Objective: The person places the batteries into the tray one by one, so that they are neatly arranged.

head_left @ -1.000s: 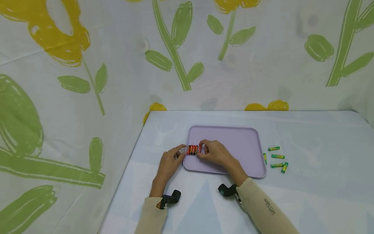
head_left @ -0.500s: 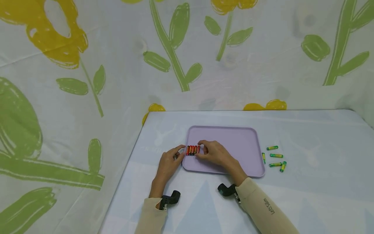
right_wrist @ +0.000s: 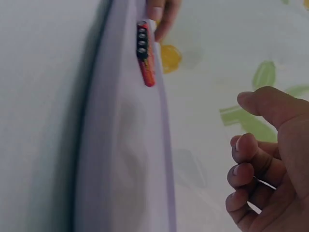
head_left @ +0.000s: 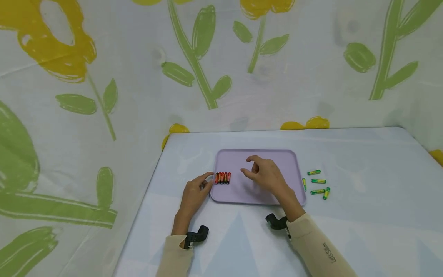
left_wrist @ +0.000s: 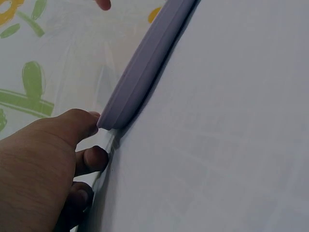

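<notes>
A row of several red-and-black batteries (head_left: 223,178) lies side by side near the left edge of the lilac tray (head_left: 238,202). At that edge is my left hand (head_left: 195,195), thumb and forefinger apart and loosely bent. In the left wrist view a fingertip of this hand touches the tray's rim (left_wrist: 140,77). My right hand (head_left: 266,175) hovers above the middle of the tray, thumb and forefinger spread, holding nothing. The right wrist view shows the battery row (right_wrist: 146,53) from its end, with fingertips of the left hand (right_wrist: 164,14) just behind it.
Several green-and-yellow batteries (head_left: 318,181) lie scattered on the table (head_left: 363,215) just right of the tray. A cloth with a flower print (head_left: 202,38) hangs behind and to the left of the table.
My right hand has let go of the rightmost red battery and moved up and right, away from the row. That battery now lies against the others. The left hand stays at the tray's edge.
</notes>
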A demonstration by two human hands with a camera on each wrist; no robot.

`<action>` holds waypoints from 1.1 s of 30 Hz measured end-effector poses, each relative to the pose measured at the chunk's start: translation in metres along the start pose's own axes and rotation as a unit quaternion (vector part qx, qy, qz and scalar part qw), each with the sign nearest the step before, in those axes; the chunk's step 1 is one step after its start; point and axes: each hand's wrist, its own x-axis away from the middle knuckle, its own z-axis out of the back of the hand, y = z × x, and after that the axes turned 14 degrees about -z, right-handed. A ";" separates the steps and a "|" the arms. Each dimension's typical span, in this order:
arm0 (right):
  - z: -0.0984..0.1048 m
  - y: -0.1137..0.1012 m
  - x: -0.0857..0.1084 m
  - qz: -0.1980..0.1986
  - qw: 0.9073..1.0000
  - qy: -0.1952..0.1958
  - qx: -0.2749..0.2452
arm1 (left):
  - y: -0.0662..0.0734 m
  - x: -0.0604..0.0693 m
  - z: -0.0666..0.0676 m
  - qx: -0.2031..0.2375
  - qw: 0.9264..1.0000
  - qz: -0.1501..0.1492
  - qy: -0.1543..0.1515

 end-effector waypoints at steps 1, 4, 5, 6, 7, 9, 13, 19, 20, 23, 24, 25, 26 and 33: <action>0.003 0.001 0.001 -0.003 1.000 0.008 -0.002 | 0.001 -0.001 0.000 0.002 1.000 0.001 0.000; 0.011 0.007 0.003 -0.013 0.999 0.033 0.003 | 0.001 -0.002 0.000 0.011 1.000 0.005 -0.003; 0.013 0.010 0.004 -0.015 0.999 0.040 0.007 | 0.001 -0.001 0.000 0.013 1.000 0.006 -0.004; 0.015 0.013 0.005 -0.017 0.999 0.046 0.010 | 0.000 -0.001 -0.001 0.012 1.000 0.007 -0.006; 0.017 0.017 0.006 -0.018 0.998 0.052 0.012 | -0.001 0.000 -0.001 0.011 1.000 0.007 -0.008; 0.021 0.025 0.007 -0.021 0.998 0.062 0.017 | -0.002 0.002 -0.003 0.007 1.000 0.007 -0.009; 0.030 0.040 0.011 -0.038 0.995 0.085 0.022 | -0.005 0.003 -0.005 0.006 1.000 0.001 -0.004; 0.045 0.060 0.017 -0.078 0.991 0.109 0.018 | -0.007 0.002 -0.005 0.013 1.000 -0.001 -0.007; 0.047 0.062 0.017 -0.082 0.990 0.113 0.018 | -0.007 0.002 -0.005 0.013 1.000 0.001 -0.007; 0.054 0.069 0.018 -0.088 0.988 0.127 0.019 | -0.009 0.001 -0.005 0.012 1.000 0.001 -0.004; 0.055 0.071 0.019 -0.090 0.987 0.129 0.018 | -0.009 0.002 -0.005 0.010 1.000 0.004 -0.003; 0.058 0.073 0.020 -0.092 0.987 0.131 0.017 | -0.009 0.002 -0.005 0.009 1.000 0.005 -0.003; 0.060 0.075 0.021 -0.095 0.986 0.133 0.017 | -0.009 0.002 -0.005 0.007 1.000 0.010 -0.004; 0.074 0.085 0.027 -0.138 0.982 0.129 0.020 | -0.011 0.002 -0.007 -0.002 1.000 0.027 -0.012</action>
